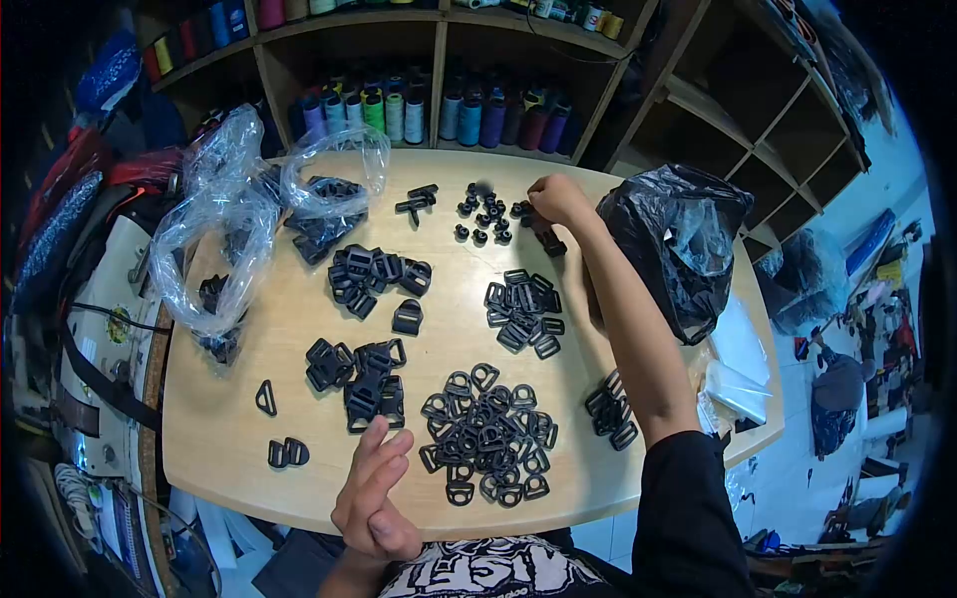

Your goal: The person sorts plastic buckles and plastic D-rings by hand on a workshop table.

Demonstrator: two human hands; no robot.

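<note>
My right hand reaches to the far side of the table, its fingers curled down beside a group of small black cord locks. What lies between those fingertips is hidden. Just below that hand is a black plastic buckle. My left hand is held over the near edge, palm sideways and fingers stretched out, with nothing in it. Close to its fingertips lies a pile of black side-release buckles. To its right spreads a large heap of black D-rings. Black strap sliders form another pile mid-table.
Clear plastic bags with black parts stand at the left. A black plastic bag bulges beside my right forearm. More sliders lie under that arm. Thread spools fill the shelf behind; a sewing machine borders the table's left.
</note>
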